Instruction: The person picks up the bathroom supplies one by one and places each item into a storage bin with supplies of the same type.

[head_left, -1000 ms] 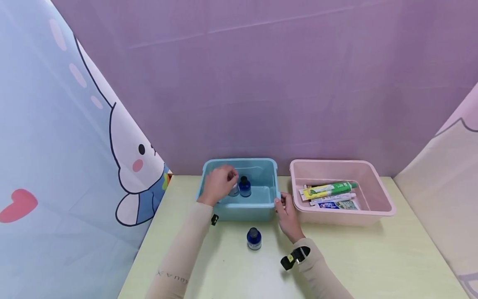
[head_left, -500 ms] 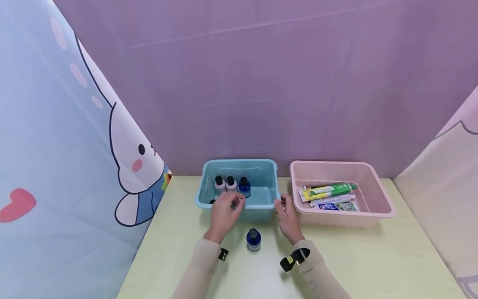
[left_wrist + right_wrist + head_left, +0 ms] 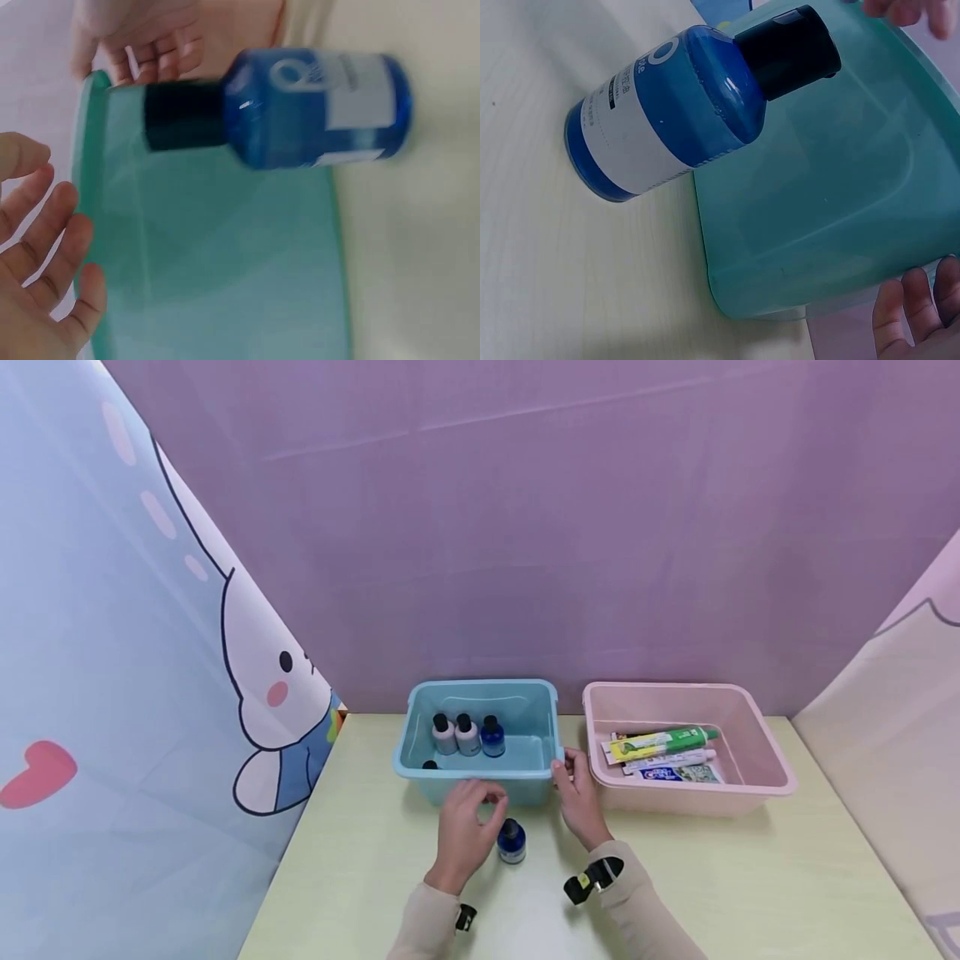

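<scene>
A small blue bottle (image 3: pixel 512 847) with a black cap and white label stands upright on the table, in front of the blue plastic basket (image 3: pixel 531 790). My left hand (image 3: pixel 467 835) is just left of the bottle, fingers loosely bent and holding nothing; in the left wrist view, a gap shows between it and the bottle (image 3: pixel 315 109). With thumb and fingers, my right hand (image 3: pixel 581 802) holds the basket's front right corner at the rim. Inside the basket stand two white bottles (image 3: pixel 467 739) and a blue bottle (image 3: pixel 492 740), all black-capped. Another black cap (image 3: pixel 430 765) peeks above the front rim.
Right of the blue basket stands a pink basket (image 3: pixel 690 797) holding several toothpaste tubes (image 3: pixel 663 743). Both baskets are at the back of the pale table (image 3: pixel 345 860), against a purple curtain (image 3: pixel 480 527). Printed cloths hang at both sides.
My left hand has come out of the blue basket, back over its front rim, and down beside the bottle on the table. My right hand has stayed at the basket's corner.
</scene>
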